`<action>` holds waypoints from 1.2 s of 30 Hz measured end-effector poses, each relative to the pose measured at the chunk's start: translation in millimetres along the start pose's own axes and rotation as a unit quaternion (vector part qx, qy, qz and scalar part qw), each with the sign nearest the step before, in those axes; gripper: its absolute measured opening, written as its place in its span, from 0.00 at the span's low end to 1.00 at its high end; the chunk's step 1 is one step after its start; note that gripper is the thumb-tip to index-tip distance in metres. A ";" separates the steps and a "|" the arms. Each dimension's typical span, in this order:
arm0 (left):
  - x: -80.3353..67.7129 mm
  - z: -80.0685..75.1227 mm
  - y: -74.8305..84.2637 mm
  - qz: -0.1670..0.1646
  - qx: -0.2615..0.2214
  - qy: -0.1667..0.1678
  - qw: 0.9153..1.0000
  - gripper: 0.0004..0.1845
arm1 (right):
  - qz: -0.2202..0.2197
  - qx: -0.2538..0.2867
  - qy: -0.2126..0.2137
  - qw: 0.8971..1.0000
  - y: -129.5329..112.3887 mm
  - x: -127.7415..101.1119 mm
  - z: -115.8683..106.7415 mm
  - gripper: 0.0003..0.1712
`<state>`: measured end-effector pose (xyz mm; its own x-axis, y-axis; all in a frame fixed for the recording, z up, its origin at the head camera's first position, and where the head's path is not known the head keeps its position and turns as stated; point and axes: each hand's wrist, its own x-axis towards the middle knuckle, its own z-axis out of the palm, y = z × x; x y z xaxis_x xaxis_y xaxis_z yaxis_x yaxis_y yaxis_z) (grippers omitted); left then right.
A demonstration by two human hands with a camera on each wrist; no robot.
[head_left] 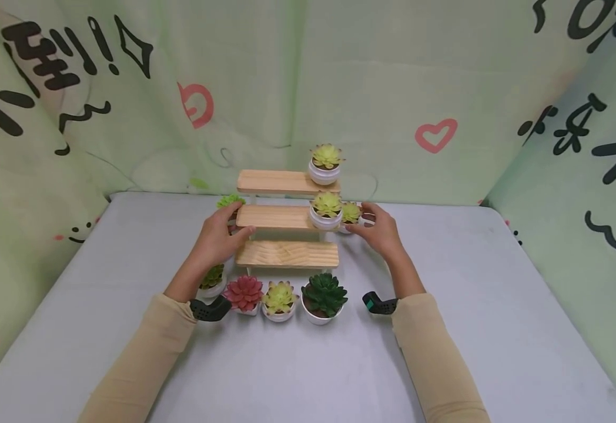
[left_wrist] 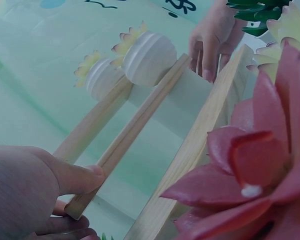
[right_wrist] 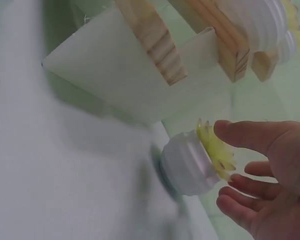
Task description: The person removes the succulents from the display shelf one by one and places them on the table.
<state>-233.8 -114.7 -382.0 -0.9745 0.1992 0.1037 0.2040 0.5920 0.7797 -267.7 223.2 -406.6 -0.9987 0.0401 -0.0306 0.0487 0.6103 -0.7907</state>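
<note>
A three-tier plant stand with light wooden boards stands on the table. At the left end of its middle board my left hand grips, thumb on the front edge and fingers round the end in the left wrist view. To the right of the stand, my right hand spreads thumb and fingers around a small yellow-green potted succulent on the table, fingertips close to its leaves. Yellow-green succulents in white pots sit at the right end of the top board and middle board.
Before the stand are a red succulent, a yellow-green one, a dark green one and another green one partly behind my left wrist. A bright green plant shows behind my left hand. Printed cloth hangs behind the table.
</note>
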 end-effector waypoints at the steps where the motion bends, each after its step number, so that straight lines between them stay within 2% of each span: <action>1: 0.1 0.0 0.0 0.001 0.000 0.000 1.000 0.36 | -0.003 0.002 0.004 1.000 -1.3 -2.4 -1.2 0.42; 10: 1.3 0.2 0.2 0.003 0.002 0.004 1.000 0.36 | -0.028 0.021 0.020 0.999 -14.3 -22.4 -9.3 0.40; 16: 1.2 0.2 1.2 -0.001 0.001 0.005 1.000 0.35 | -0.054 0.051 -0.006 0.997 -27.1 -33.1 -14.7 0.39; 25: 1.0 0.2 1.0 -0.006 0.001 0.000 1.000 0.36 | -0.103 0.105 -0.039 0.988 -46.0 -45.9 -15.5 0.40; 36: 0.7 0.7 1.2 -0.003 -0.002 -0.001 1.000 0.36 | -0.125 0.114 -0.016 0.985 -56.4 -47.9 -3.1 0.38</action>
<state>-234.2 -113.3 -381.4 -0.9755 0.1966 0.0984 0.1980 0.5907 0.7823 -222.5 189.3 -358.6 -0.9794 -0.1154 0.1656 -0.1986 0.4038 -0.8930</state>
